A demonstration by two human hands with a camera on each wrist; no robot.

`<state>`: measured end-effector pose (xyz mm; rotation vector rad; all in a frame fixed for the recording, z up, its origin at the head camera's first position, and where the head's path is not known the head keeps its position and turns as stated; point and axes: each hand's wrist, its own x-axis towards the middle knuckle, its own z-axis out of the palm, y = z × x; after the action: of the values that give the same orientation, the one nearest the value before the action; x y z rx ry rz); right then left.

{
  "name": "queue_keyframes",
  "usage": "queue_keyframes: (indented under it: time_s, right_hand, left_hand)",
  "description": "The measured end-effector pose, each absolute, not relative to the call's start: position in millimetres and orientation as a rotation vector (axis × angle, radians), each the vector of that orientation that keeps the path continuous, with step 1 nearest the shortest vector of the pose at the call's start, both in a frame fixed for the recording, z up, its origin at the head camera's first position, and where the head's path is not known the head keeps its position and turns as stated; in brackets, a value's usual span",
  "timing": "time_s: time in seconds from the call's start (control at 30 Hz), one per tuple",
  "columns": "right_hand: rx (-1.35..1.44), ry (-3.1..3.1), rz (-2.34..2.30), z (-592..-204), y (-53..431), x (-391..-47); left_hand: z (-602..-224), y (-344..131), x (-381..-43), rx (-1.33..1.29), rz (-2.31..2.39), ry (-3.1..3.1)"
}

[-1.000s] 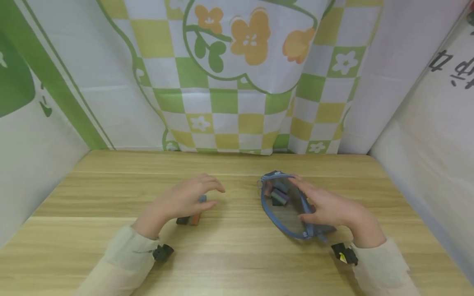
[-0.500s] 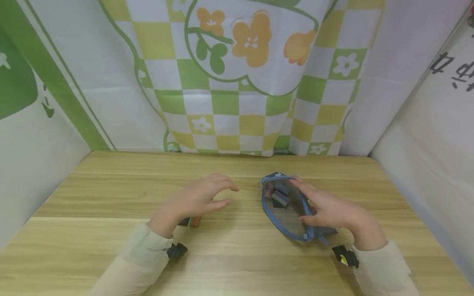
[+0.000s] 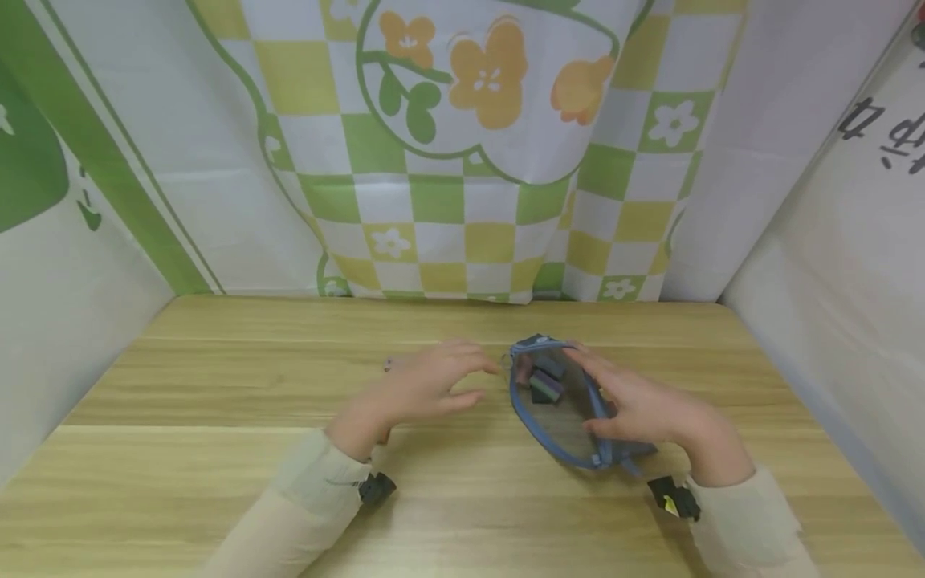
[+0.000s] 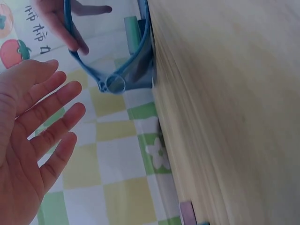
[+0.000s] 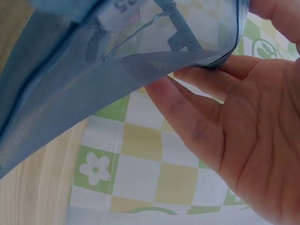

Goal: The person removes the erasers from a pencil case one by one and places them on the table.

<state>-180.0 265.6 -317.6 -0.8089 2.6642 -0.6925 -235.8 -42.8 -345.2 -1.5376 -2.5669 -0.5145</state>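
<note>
A blue mesh zip pouch [image 3: 535, 425] stands on the table with its mouth wide, several small coloured blocks [image 3: 545, 385] inside. My right hand [image 3: 643, 401] holds its right side, thumb and fingers at the rim. In the right wrist view, fingers [image 5: 187, 117] lie against the mesh. My left hand [image 3: 426, 385] hovers just left of the pouch, fingers loosely bent. Nothing lies in its palm [image 4: 28, 136] in the left wrist view. Loose blocks beneath the left hand are mostly hidden; a pinkish block [image 3: 390, 364] peeks out behind it.
The wooden table [image 3: 217, 377] runs back to a checked flower-print cloth [image 3: 441, 201]. White cloth walls [image 3: 853, 265] stand at both sides. A metal ring [image 4: 115, 84] hangs at the pouch's near corner in the left wrist view.
My left hand has moved right, from over the loose blocks toward the pouch, covering most of them. The right hand and the pouch have stayed in place.
</note>
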Motion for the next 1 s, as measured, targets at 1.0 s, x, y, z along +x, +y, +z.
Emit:
queue_keyframes:
  time_s: [1.0]
  right_hand:
    - [-0.809,2.667,-0.706,-317,268,-181]
  left_hand:
    - [-349,9,-244,-1.720,-0.540,-2.582]
